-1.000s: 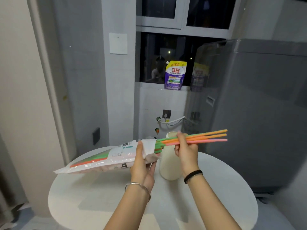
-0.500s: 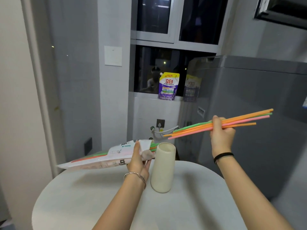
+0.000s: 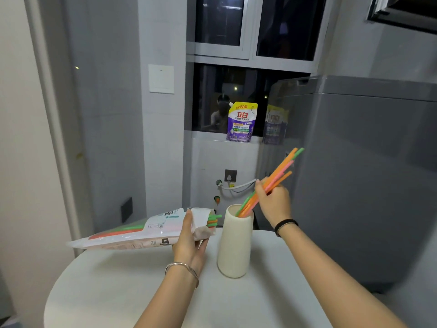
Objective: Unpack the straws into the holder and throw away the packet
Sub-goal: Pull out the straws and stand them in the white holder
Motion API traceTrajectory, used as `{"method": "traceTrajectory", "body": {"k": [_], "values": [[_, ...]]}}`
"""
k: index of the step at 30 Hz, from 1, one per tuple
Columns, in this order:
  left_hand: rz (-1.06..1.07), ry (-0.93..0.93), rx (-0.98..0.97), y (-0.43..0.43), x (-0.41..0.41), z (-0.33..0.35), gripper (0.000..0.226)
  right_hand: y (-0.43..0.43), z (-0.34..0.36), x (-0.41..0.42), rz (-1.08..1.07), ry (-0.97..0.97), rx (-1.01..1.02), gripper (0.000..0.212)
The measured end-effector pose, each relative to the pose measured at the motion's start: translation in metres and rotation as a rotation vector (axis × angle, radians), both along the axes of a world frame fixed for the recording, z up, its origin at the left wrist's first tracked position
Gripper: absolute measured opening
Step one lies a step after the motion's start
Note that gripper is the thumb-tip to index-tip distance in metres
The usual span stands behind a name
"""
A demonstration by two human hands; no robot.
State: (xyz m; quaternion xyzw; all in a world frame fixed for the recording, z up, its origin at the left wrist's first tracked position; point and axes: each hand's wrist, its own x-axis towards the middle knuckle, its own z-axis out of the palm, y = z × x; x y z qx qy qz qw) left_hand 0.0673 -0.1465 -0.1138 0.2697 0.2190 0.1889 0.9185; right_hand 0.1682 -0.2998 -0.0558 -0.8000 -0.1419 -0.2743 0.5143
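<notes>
— Resting on the white tabletop, what is nearest?
— Just above it, the left hand, fingers wrapped round the packet. Beside it stands the cream holder.
— And the right hand?
— Fingers clamped on tilted straws, lower ends inside the holder. Beyond, a detergent pouch on the sill.

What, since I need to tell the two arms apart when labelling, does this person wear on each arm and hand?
No sleeves show: both forearms are bare. The left wrist carries a thin silver bangle; the right wrist carries a narrow black band. Neither the left hand nor the right hand wears a glove, and no ring is visible.
</notes>
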Motion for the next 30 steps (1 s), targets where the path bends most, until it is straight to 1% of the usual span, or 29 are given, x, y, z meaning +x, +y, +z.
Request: {"method": "traceTrajectory", "body": {"k": [4,6,8,11,14,17,18,20,22,23,25,26,28,29,30], "values": [[0.009,0.018,0.009,0.005,0.002,-0.009,0.054,0.008,-0.017,0.012,-0.018,0.237,-0.195,0.031],[-0.003,0.026,0.014,0.006,0.004,-0.012,0.05,0.01,-0.025,0.02,-0.007,0.307,-0.232,0.022],[0.0,0.022,0.014,0.006,0.006,-0.014,0.045,0.013,-0.031,0.025,0.086,0.345,-0.108,0.01],[0.009,0.002,0.008,0.007,0.008,-0.017,0.038,0.016,-0.036,0.027,0.204,0.418,0.033,0.012],[0.019,0.0,0.017,0.01,0.008,-0.019,0.039,0.019,-0.041,0.03,0.238,0.506,0.051,0.01],[0.023,0.003,0.023,0.014,0.005,-0.02,0.046,0.021,-0.046,0.032,0.228,0.567,0.098,0.008],[0.026,0.004,0.025,0.015,0.004,-0.02,0.05,0.022,-0.047,0.033,0.225,0.583,0.111,0.009],[0.028,0.01,0.033,0.018,0.002,-0.02,0.054,0.023,-0.047,0.031,0.222,0.6,0.142,0.018],[0.037,0.013,0.042,0.02,-0.001,-0.02,0.054,0.023,-0.043,0.024,0.191,0.56,0.178,0.032],[0.046,0.015,0.044,0.021,-0.003,-0.02,0.053,0.024,-0.04,0.019,0.15,0.491,0.192,0.04],[0.064,0.015,0.039,0.024,-0.008,-0.019,0.053,0.027,-0.035,0.002,0.047,0.273,0.254,0.051],[0.072,0.009,0.031,0.024,-0.011,-0.019,0.052,0.03,-0.032,-0.011,0.008,0.151,0.311,0.049],[0.086,-0.004,0.022,0.024,-0.016,-0.018,0.053,0.041,-0.029,-0.044,0.003,-0.057,0.436,0.034],[0.093,-0.003,0.029,0.023,-0.019,-0.017,0.053,0.048,-0.031,-0.06,0.034,-0.119,0.48,0.026],[0.098,0.0,0.041,0.022,-0.023,-0.017,0.053,0.055,-0.035,-0.075,0.069,-0.141,0.513,0.021]]}}
